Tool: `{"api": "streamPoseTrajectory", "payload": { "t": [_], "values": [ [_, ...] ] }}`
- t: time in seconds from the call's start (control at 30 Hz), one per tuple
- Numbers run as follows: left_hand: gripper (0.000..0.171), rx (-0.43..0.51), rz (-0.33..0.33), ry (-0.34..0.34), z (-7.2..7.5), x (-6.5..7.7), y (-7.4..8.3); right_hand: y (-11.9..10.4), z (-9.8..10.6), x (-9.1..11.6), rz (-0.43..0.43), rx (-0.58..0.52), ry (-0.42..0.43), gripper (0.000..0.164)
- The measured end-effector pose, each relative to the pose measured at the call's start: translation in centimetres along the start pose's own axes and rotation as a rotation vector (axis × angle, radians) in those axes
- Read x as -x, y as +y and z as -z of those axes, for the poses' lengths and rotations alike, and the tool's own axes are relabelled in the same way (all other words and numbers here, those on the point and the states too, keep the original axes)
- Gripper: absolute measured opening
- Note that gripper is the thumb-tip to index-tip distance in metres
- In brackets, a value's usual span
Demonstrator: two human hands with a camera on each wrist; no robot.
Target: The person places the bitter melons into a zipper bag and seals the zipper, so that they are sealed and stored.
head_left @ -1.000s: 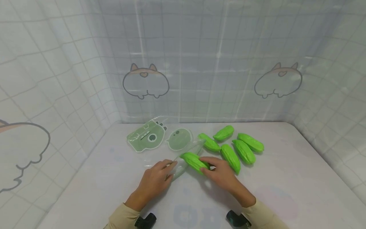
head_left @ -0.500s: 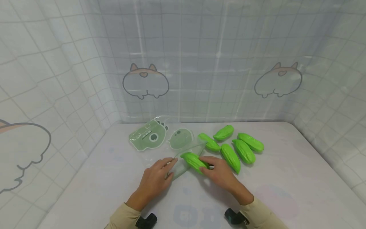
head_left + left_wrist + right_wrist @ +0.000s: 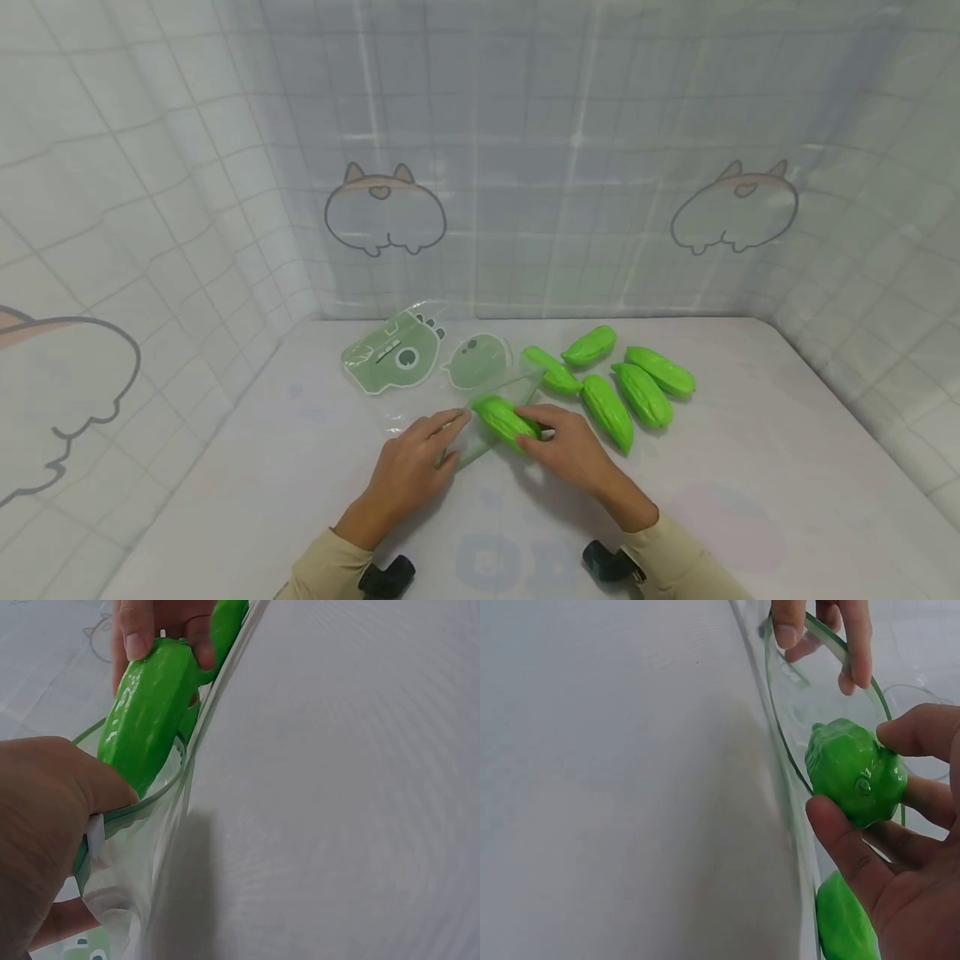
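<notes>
My right hand [image 3: 573, 450] grips a light-green, ridged bitter melon [image 3: 504, 419] by its near end, thumb and fingers round it. Its far tip reaches into the mouth of a clear plastic bag with a green rim [image 3: 776, 712]. My left hand [image 3: 412, 462] pinches that rim at the left side and keeps the mouth spread, as both wrist views show. From there the bag's see-through body [image 3: 112, 881] runs beneath the left hand. Green cartoon prints [image 3: 401, 354] show on clear plastic behind the hands.
Several more green bitter melons [image 3: 641, 396] lie on the white table [image 3: 750, 450] to the right and behind the right hand. The nearest melon [image 3: 607, 412] lies close beside its knuckles. Grid-patterned sheets [image 3: 570, 142] wall the table at the back and both sides.
My right hand has shifted slightly left with the bitter melon, bringing it further into the bag's mouth. The left hand keeps its hold on the rim, almost still.
</notes>
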State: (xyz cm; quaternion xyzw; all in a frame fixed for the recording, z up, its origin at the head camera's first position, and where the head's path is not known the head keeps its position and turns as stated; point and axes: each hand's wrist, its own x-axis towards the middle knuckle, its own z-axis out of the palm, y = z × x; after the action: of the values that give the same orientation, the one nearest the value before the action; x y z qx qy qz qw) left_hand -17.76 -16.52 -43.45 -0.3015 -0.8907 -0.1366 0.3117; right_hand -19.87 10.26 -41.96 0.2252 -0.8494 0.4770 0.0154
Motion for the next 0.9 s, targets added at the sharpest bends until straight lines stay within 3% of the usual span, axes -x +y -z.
{"api": "streamPoseTrajectory", "payload": {
  "t": [0.4,0.9],
  "values": [
    [0.06,0.037,0.021,-0.029,0.0,-0.1,0.1,0.3,-0.6,-1.2,0.001,-0.06,-0.032,0.047],
    [0.062,0.039,0.008,-0.034,-0.3,0.2,-0.1,-1.1,-0.9,-1.8,-0.057,-0.049,0.016,0.045]
  ]
}}
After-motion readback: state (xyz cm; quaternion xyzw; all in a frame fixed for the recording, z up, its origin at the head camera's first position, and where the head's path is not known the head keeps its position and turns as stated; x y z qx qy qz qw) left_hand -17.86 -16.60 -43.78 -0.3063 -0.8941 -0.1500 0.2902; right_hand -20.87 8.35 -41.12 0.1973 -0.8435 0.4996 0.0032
